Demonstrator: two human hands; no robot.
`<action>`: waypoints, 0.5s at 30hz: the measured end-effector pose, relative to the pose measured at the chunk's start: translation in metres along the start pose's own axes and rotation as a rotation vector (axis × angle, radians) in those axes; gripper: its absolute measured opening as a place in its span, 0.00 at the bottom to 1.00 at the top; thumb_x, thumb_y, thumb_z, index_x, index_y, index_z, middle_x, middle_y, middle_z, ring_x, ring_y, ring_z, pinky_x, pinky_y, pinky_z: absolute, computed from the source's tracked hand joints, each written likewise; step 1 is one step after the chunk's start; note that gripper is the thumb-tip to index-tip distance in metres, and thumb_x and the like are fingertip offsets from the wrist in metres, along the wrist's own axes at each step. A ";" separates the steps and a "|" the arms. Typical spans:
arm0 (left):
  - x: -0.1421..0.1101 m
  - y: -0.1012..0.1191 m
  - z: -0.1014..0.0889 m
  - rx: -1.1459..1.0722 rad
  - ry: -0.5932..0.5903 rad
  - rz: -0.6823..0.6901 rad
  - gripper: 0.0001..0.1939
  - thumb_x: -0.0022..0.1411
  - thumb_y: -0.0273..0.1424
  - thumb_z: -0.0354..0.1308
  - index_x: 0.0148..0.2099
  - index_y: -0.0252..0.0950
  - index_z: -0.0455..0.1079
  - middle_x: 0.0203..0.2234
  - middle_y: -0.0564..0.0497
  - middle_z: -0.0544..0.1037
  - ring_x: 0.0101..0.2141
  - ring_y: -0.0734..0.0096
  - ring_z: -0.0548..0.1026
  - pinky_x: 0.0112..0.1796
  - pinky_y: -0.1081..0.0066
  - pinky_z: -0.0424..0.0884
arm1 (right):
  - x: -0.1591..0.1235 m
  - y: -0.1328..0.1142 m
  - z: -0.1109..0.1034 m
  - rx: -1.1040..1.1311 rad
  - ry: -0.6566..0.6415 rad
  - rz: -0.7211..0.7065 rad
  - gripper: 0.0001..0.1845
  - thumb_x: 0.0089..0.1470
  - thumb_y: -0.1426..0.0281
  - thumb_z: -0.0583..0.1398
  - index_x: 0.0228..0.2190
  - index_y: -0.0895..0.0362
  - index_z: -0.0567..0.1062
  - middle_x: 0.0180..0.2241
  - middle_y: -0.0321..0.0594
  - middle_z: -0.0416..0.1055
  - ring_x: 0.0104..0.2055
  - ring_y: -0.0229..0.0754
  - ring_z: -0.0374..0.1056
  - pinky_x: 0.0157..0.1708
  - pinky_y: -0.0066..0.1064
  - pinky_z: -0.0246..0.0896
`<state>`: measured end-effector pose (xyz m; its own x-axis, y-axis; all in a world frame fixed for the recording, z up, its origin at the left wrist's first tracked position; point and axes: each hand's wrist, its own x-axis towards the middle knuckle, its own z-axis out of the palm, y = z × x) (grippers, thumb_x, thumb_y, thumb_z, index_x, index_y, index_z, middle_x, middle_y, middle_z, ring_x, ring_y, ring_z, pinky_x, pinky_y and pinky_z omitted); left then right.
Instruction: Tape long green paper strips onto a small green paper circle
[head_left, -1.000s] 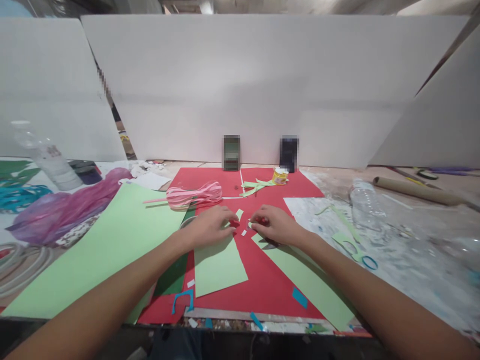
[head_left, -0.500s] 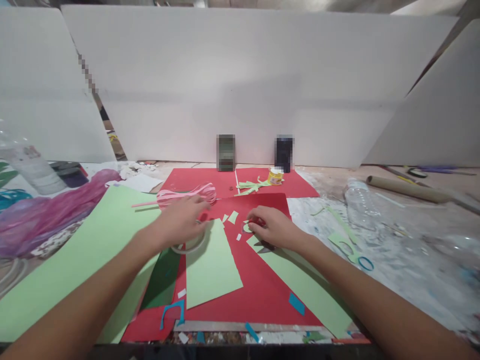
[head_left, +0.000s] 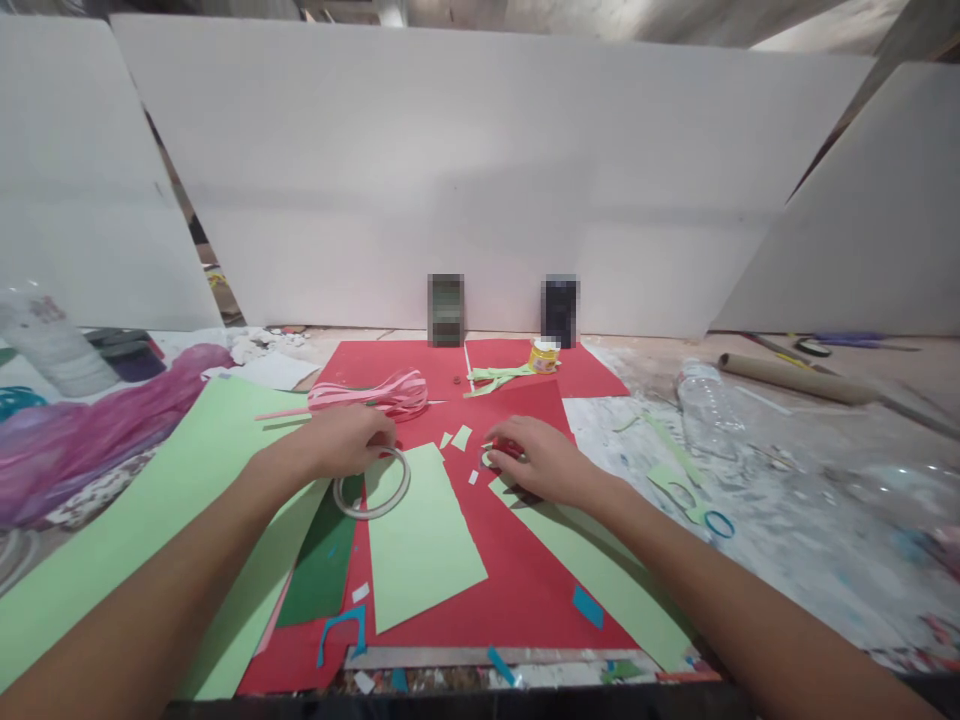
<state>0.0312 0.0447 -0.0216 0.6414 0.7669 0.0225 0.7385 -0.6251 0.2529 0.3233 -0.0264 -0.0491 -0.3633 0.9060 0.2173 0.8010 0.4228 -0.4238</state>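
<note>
My left hand (head_left: 354, 440) has its fingers curled at the top edge of a thin whitish ring (head_left: 340, 502), which looks like a narrow roll of tape. The ring overlaps a pale green paper piece (head_left: 420, 545) on the red sheet (head_left: 517, 590). My right hand (head_left: 544, 460) is closed around red-handled scissors (head_left: 517, 497), whose dark blades point down beneath the palm. Small pale green cuttings (head_left: 461, 438) lie between my hands. Beyond my left hand rests a bundle of pink strips (head_left: 390, 393).
A large light green sheet (head_left: 225, 470) spreads at left beside pink-purple plastic (head_left: 97, 440). Further back is a yellow tub (head_left: 544, 357) near green strips. At right lie a clear bottle (head_left: 709, 405), a cardboard tube (head_left: 795, 380) and green cut scraps (head_left: 679, 490). White boards stand behind.
My left hand has drawn left and toward me, its fingers curling at the ring, which shows more fully and looks more tilted. The right hand keeps the scissors in nearly the same place.
</note>
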 end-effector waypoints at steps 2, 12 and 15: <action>-0.001 0.011 -0.012 0.021 -0.003 0.042 0.08 0.56 0.33 0.54 0.35 0.41 0.74 0.28 0.51 0.77 0.26 0.68 0.71 0.25 0.73 0.61 | -0.001 -0.006 -0.002 0.063 0.076 0.034 0.13 0.57 0.62 0.55 0.38 0.56 0.74 0.37 0.45 0.72 0.42 0.46 0.66 0.40 0.36 0.60; 0.015 0.087 0.014 -0.019 0.750 0.482 0.12 0.62 0.25 0.51 0.43 0.41 0.74 0.35 0.48 0.75 0.33 0.74 0.73 0.32 0.75 0.68 | -0.009 -0.051 -0.016 0.936 -0.082 -0.034 0.16 0.61 0.59 0.51 0.29 0.57 0.69 0.29 0.39 0.71 0.34 0.39 0.69 0.38 0.32 0.64; 0.015 0.090 0.023 -0.183 0.786 0.413 0.11 0.62 0.25 0.53 0.44 0.39 0.73 0.38 0.47 0.75 0.38 0.71 0.74 0.39 0.71 0.71 | -0.012 -0.052 -0.016 0.674 0.054 -0.037 0.14 0.60 0.62 0.52 0.27 0.56 0.67 0.26 0.37 0.67 0.29 0.37 0.64 0.31 0.29 0.60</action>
<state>0.1120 -0.0039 -0.0209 0.4711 0.4075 0.7823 0.3936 -0.8908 0.2270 0.2934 -0.0600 -0.0159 -0.3461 0.8960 0.2783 0.3106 0.3894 -0.8671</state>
